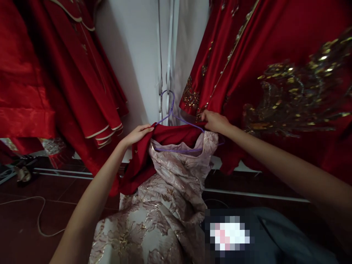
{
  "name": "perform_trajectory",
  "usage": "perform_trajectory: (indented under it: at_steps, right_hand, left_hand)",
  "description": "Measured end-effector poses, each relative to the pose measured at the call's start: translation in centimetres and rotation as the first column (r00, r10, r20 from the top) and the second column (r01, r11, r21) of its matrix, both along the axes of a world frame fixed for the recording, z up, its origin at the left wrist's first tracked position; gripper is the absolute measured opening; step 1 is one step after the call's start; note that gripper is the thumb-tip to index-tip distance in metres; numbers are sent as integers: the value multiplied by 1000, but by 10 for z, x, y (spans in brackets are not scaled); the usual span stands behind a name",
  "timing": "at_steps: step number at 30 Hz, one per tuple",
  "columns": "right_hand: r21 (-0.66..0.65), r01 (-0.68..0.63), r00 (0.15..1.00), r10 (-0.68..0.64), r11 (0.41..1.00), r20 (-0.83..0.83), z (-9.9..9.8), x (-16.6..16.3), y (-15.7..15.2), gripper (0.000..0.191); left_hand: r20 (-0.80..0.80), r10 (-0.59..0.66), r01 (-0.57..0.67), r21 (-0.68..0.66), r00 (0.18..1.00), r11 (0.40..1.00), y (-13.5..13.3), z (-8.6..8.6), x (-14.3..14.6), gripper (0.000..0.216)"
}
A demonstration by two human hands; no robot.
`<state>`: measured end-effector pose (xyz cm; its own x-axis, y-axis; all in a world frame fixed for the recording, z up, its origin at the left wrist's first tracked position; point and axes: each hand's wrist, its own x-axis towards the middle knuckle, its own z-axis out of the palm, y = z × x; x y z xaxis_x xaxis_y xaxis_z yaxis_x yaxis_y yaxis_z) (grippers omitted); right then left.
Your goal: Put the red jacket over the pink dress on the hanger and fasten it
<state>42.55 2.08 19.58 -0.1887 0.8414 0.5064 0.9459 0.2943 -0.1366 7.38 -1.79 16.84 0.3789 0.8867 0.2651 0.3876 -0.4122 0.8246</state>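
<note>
A purple wire hanger (171, 107) is in the middle of the view, its hook up near a white metal upright. On it hangs a pale pink and gold brocade dress (165, 190), which spreads down toward me. A plain dark red garment (143, 157) lies behind the dress's neckline and over the hanger's shoulders. My left hand (139, 134) is closed on the red cloth at the hanger's left shoulder. At the right shoulder my right hand (216, 121) is closed too, gripping the red garment's edge; its fingertips are partly hidden.
Red garments (90, 84) hang at the left, and red robes with gold sequins (264, 55) at the right. A white panel (118, 36) stands between them. Low white rails (255, 195) and a thin cable (41, 212) run near the dark tiled floor. Dark cloth with a blurred patch lies at lower right.
</note>
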Motion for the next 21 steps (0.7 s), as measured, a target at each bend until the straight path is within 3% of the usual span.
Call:
perform_trajectory:
  at_steps: [3, 7, 9, 14, 17, 21]
  right_hand:
    - [-1, 15, 999, -15, 1000, 32, 4, 36, -6, 20]
    - [-48, -201, 979, 201, 979, 13, 11, 57, -37, 19]
    - [-81, -257, 966, 255, 963, -37, 10, 54, -62, 19]
    - [-263, -275, 951, 222, 925, -215, -12, 25, -107, 31]
    - [-162, -314, 921, 260, 935, -289, -28, 3, -101, 33]
    - [64, -141, 933, 154, 988, -325, -51, -49, -81, 38]
  left_hand:
    - [-42, -16, 19, 70, 999, 997, 5, -3, 0, 35]
    - [-77, -20, 33, 167, 997, 985, 10, -7, -4, 34]
    - [-79, -4, 20, 206, 997, 978, 10, -9, -5, 33]
    - [-99, 38, -10, 262, 994, 965, 2, -11, 1, 32]
    - [-136, 67, -26, 282, 988, 959, -6, -11, 10, 31]
    - [-189, 88, -20, 337, 978, 941, -10, -14, 20, 25]
